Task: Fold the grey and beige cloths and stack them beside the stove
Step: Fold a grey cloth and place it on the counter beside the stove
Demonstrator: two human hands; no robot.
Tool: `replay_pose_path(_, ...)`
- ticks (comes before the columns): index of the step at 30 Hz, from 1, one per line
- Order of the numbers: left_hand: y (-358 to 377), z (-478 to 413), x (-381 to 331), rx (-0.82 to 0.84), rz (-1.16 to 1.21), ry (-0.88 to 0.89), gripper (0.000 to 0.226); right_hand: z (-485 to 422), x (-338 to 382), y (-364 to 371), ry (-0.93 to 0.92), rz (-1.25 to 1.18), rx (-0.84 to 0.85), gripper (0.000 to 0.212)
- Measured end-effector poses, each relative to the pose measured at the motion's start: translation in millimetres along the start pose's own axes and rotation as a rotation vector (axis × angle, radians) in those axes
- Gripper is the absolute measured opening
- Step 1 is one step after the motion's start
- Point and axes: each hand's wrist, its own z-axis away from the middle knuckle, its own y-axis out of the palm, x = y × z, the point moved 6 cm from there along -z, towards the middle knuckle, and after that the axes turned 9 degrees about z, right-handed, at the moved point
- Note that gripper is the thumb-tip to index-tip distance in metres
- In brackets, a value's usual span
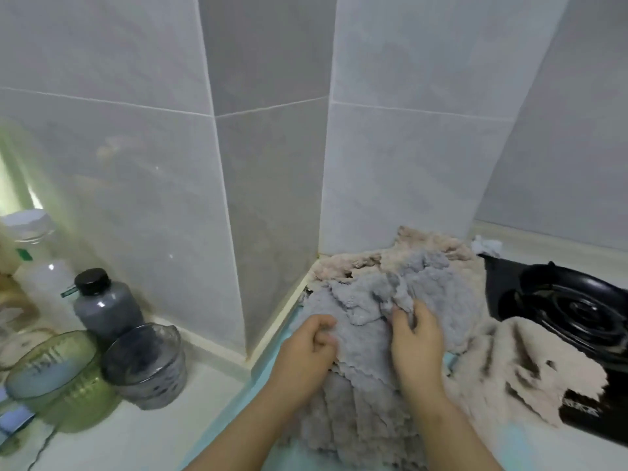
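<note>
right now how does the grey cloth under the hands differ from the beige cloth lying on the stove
The grey cloth is gripped by both the left hand and the right hand; the beige cloth is untouched. The grey cloth lies left of the stove; the beige cloth drapes partly over the stove's front corner. Both are fluffy, crumpled and not yet folded.

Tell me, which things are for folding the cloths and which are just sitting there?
For the job: grey cloths, gripped by the left hand and right hand; beige cloths; stove.
Just lying about: black-capped bottle; white bottle; green bowl; grey cup.
</note>
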Motion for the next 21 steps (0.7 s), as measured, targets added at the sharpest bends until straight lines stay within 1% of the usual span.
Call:
replay_pose_path(2,3.2,-8.0,-5.4,0.063,0.056,0.069,0.033,8.2,7.7,-5.7,0.016,-0.210,-0.009,0.011)
replay_pose_path(3,7.0,-10.1,-9.3,0.100,0.072,0.104,0.040,13.3,11.3,-10.2,0.011,-0.279,-0.021,0.014)
replay_pose_path(7,24.1,-14.4,-18.6,0.217,0.010,0.258,0.077,32.0,5.3,-17.2,-0.032,-0.446,-0.077,0.021)
replay_pose_path(8,27.7,-14.7,-20.4,0.231,-0.027,0.322,0.080,37.9,2.4,-18.7,-0.037,-0.488,-0.096,0.022)
replay_pose_path(9,30.5,-14.3,-23.4,0.242,-0.054,0.398,0.076,43.3,-0.5,-19.4,-0.043,-0.536,-0.106,0.021)
replay_pose_path(11,31.7,-8.6,-29.0,0.252,-0.078,0.535,0.054,56.9,-0.6,-20.9,-0.071,-0.630,-0.105,0.021)
replay_pose_path(12,30.2,-5.1,-30.5,0.242,-0.088,0.578,0.041,64.9,0.2,-22.0,-0.099,-0.661,-0.106,0.027)
replay_pose_path(13,26.7,-0.3,-32.0,0.220,-0.090,0.613,0.033,73.6,2.3,-23.1,-0.132,-0.690,-0.107,0.032)
replay_pose_path(14,21.4,5.7,-33.6,0.198,-0.075,0.628,0.031,83.8,4.8,-25.2,-0.159,-0.715,-0.118,0.032)
replay_pose_path(16,8.7,21.6,-35.3,0.202,0.000,0.611,0.027,106.9,9.9,-28.1,-0.200,-0.752,-0.123,0.027)
replay_pose_path(18,-2.6,39.2,-32.0,0.248,0.086,0.584,0.024,135.0,14.9,-29.2,-0.245,-0.774,-0.104,0.024)
replay_pose_path(20,-11.2,56.3,-20.8,0.291,0.240,0.511,0.024,159.7,10.3,-26.8,-0.246,-0.756,-0.097,0.022)
replay_pose_path(21,-14.5,63.5,-12.2,0.290,0.335,0.439,0.024,170.5,5.2,-24.0,-0.222,-0.747,-0.096,0.022)
